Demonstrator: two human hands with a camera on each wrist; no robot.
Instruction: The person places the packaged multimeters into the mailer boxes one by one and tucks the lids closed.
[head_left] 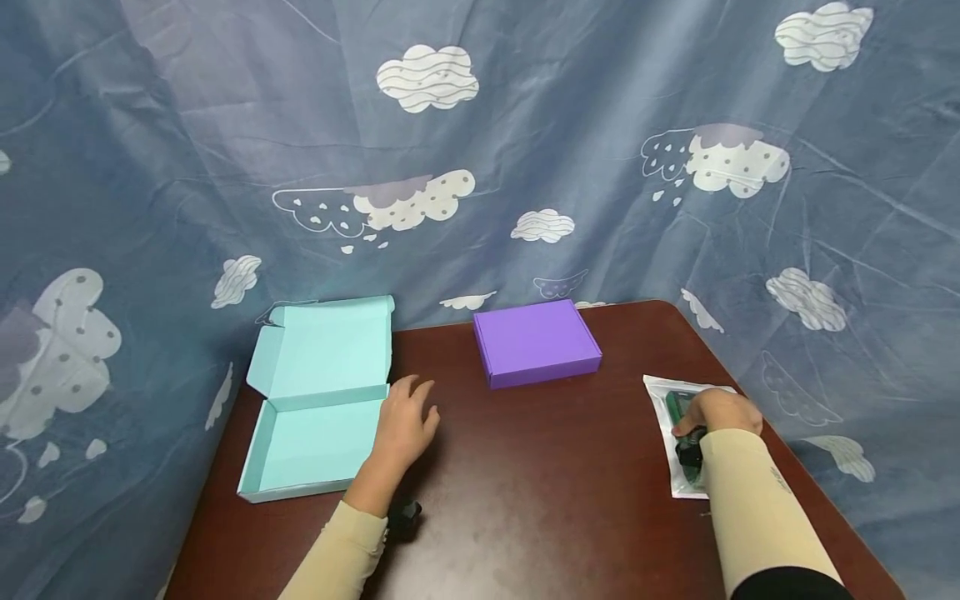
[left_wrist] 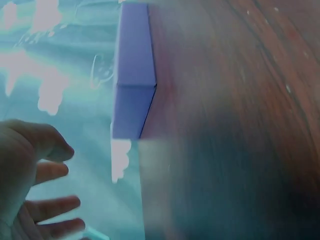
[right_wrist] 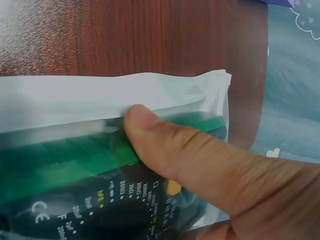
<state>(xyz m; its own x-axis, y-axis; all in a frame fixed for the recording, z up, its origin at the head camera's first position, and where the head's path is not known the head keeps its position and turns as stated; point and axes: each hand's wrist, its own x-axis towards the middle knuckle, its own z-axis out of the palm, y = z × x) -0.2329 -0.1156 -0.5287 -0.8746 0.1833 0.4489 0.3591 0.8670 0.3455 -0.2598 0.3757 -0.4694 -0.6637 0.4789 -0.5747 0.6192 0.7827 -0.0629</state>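
Note:
On the right of the table, my right hand [head_left: 723,412] grips a green and black multimeter [right_wrist: 100,200] sealed in a clear-fronted bag with a white edge [right_wrist: 60,97]. In the right wrist view the thumb [right_wrist: 170,145] presses along the meter's green side, while the other fingers are mostly hidden. Printed dial markings show through the plastic. My left hand [head_left: 405,421] holds nothing, its fingers loosely bent and spread beside the right edge of an open light-teal box [head_left: 322,442]. That box's lid [head_left: 330,346] stands raised at the back.
A closed purple box [head_left: 536,342] lies near the table's back edge, between the hands. The brown table [head_left: 555,483] ends close to the right of the bag. Behind it hangs a blue curtain [head_left: 570,142] with a cloud print.

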